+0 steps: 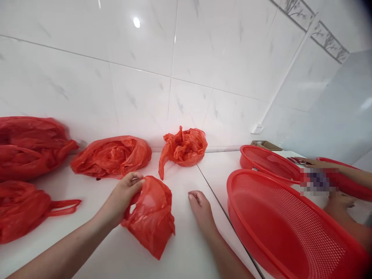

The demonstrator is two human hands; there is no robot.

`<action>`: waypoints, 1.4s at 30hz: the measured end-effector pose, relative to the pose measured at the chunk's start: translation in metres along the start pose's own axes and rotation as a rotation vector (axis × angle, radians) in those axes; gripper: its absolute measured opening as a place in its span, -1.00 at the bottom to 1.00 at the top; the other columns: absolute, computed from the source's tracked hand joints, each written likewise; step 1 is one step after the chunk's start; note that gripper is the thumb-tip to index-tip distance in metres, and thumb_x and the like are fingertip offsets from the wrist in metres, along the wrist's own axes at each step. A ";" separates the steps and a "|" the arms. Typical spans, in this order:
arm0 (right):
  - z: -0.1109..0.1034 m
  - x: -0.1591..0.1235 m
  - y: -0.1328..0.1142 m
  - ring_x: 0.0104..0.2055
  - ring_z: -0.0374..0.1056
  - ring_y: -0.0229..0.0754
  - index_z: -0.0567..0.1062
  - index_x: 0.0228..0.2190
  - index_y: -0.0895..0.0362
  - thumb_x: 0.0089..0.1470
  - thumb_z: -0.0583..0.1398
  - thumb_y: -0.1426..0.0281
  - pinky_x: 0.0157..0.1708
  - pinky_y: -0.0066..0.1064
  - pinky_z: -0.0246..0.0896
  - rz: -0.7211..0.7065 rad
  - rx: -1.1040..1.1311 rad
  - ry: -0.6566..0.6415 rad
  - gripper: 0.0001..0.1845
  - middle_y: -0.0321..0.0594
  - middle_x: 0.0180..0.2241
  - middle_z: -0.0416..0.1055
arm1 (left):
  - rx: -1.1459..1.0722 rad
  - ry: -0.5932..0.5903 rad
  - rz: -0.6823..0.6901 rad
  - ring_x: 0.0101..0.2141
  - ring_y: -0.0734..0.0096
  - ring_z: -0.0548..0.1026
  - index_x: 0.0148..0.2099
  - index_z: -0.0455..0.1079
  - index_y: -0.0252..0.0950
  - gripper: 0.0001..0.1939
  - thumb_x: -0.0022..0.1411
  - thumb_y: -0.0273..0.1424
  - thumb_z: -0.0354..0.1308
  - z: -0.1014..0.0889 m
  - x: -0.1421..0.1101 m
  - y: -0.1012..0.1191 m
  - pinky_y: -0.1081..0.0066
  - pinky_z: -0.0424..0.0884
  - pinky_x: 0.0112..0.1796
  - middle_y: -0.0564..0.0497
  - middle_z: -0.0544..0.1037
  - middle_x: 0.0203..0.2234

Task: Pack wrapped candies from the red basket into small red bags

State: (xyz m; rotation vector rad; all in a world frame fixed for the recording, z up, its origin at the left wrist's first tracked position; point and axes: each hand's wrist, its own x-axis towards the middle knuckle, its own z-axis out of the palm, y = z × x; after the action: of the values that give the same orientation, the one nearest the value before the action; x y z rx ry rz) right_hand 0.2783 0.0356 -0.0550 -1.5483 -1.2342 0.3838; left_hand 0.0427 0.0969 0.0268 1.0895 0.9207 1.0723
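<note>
The left hand (pixel 130 190) was clamped on a red plastic bag (pixel 154 221) over the worktop (pixel 183 248); the right hand (pixel 201 211) curled near it, whether fully closed I couldn't tell. Beyond lay crumpled red bags (pixel 113 155) along the tiled wall (pixel 139 97), with red baskets (pixel 270 228) to the right.

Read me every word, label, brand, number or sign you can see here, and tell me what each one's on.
No text can be read in this view.
Bag in the left hand: no print that I can make out.
Near basket: no lettering visible.
Wall socket: small dark marks, too small to make out.
Box: too small to tell.
</note>
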 end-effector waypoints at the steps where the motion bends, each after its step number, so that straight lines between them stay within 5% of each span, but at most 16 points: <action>1: -0.004 -0.010 -0.009 -0.31 0.37 -0.19 0.46 -0.31 0.14 0.14 0.03 0.22 -0.32 -0.41 0.29 -0.014 -0.006 0.004 -0.70 -0.18 -0.32 0.44 | -0.007 0.006 0.044 -0.65 0.60 0.33 -0.25 0.23 -0.19 -0.66 0.00 -0.24 0.28 0.006 0.001 0.000 0.60 0.23 -0.63 0.21 0.41 -0.56; 6: 0.007 -0.047 -0.053 -0.58 0.17 -0.26 0.36 -0.12 0.13 0.10 0.05 0.19 -0.57 -0.45 0.11 -0.229 -0.138 -0.009 -0.63 -0.34 -0.54 0.29 | 0.004 0.050 0.178 -0.69 0.63 0.20 -0.28 0.23 -0.21 -0.74 0.08 -0.20 0.19 0.035 0.005 0.002 0.62 0.10 -0.67 0.25 0.30 -0.65; 9: 0.027 -0.047 -0.067 -0.49 0.30 -0.18 0.28 0.00 0.13 -0.02 0.14 0.15 -0.51 -0.41 0.16 -0.298 -0.299 -0.119 -0.44 -0.26 -0.44 0.42 | 0.105 0.031 0.206 -0.71 0.61 0.15 -0.32 0.22 -0.21 -0.76 0.09 -0.19 0.14 0.043 0.001 0.007 0.60 0.08 -0.67 0.25 0.27 -0.68; 13: 0.027 -0.011 -0.056 -0.45 0.36 -0.16 0.42 -0.28 0.04 0.00 0.03 0.40 -0.49 -0.40 0.11 -0.110 -0.509 -0.077 -0.77 -0.29 -0.45 0.46 | 0.388 -0.053 0.261 -0.69 0.57 0.12 -0.38 0.26 -0.21 -0.81 0.11 -0.21 0.11 0.034 -0.008 0.017 0.57 0.06 -0.63 0.26 0.14 -0.73; 17: 0.004 0.022 -0.036 -0.37 0.37 -0.18 0.44 -0.32 0.02 0.00 -0.03 0.46 -0.46 -0.42 0.17 0.026 -0.387 0.054 -0.71 -0.28 -0.32 0.47 | 0.716 -0.172 0.336 -0.57 0.46 0.29 -0.24 0.38 -0.15 -0.77 -0.02 -0.29 0.23 0.011 -0.010 0.019 0.51 0.15 -0.55 0.16 0.40 -0.58; 21: 0.002 0.007 -0.044 -0.06 0.30 -0.04 0.31 -0.01 0.10 0.05 0.04 0.39 -0.17 -0.24 0.27 -0.248 -0.281 0.294 -0.58 -0.07 -0.04 0.30 | 0.934 -0.160 0.312 -0.56 0.44 0.28 -0.41 0.39 -0.17 -0.95 0.03 -0.35 0.13 0.000 -0.006 0.015 0.50 0.11 -0.55 0.13 0.41 -0.58; 24: 0.016 -0.019 -0.060 -0.02 0.25 -0.01 0.26 0.03 0.09 0.06 0.12 0.38 -0.08 -0.16 0.23 -0.559 -0.340 0.351 -0.55 -0.05 -0.09 0.27 | 0.848 -0.098 0.223 -0.63 0.49 0.13 -0.54 0.22 -0.23 -0.77 0.10 -0.27 0.06 0.007 -0.004 0.012 0.51 0.02 -0.61 0.16 0.23 -0.68; 26: 0.024 -0.027 -0.063 -0.02 0.23 0.03 0.23 0.06 0.09 0.04 0.16 0.36 -0.08 -0.12 0.22 -0.611 -0.406 0.332 -0.47 -0.01 -0.07 0.26 | 0.757 -0.108 0.205 -0.63 0.52 0.08 -0.54 0.14 -0.23 -0.74 0.09 -0.25 0.07 0.014 -0.005 0.013 0.52 -0.01 -0.62 0.19 0.16 -0.68; 31: 0.013 -0.011 -0.047 -0.11 0.28 0.01 0.40 -0.08 0.10 0.00 0.02 0.47 -0.19 -0.18 0.24 -0.303 -0.448 0.225 -0.59 -0.05 -0.13 0.33 | 0.651 -0.150 0.164 -0.61 0.57 0.01 -0.55 0.00 -0.23 -0.68 -0.01 -0.33 0.14 0.017 -0.009 0.020 0.54 -0.06 -0.60 0.23 0.05 -0.68; 38: -0.016 0.007 -0.034 -0.31 0.38 -0.17 0.45 -0.23 0.04 -0.09 0.05 0.43 -0.43 -0.43 0.25 0.213 -0.054 0.134 -0.66 -0.27 -0.27 0.45 | 0.922 0.222 0.447 -0.57 0.53 0.14 -0.53 0.05 -0.24 -0.83 -0.15 -0.57 -0.01 -0.024 0.008 0.030 0.54 -0.01 -0.58 0.19 0.18 -0.63; 42: -0.014 0.015 -0.015 -0.58 0.31 -0.27 0.41 -0.26 0.11 -0.20 0.23 0.36 -0.65 -0.51 0.13 0.489 0.417 0.141 -0.64 -0.37 -0.52 0.40 | 0.741 0.295 0.471 -0.53 0.53 0.24 -0.42 0.23 -0.23 -0.77 -0.19 -0.62 0.02 -0.054 0.018 0.031 0.56 0.14 -0.52 0.20 0.29 -0.57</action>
State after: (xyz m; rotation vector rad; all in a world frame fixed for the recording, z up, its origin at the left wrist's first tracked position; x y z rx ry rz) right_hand 0.2877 0.0393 -0.0322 -1.4648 -0.6038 0.7808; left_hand -0.0105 0.1292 0.0435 1.8566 1.3987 1.3364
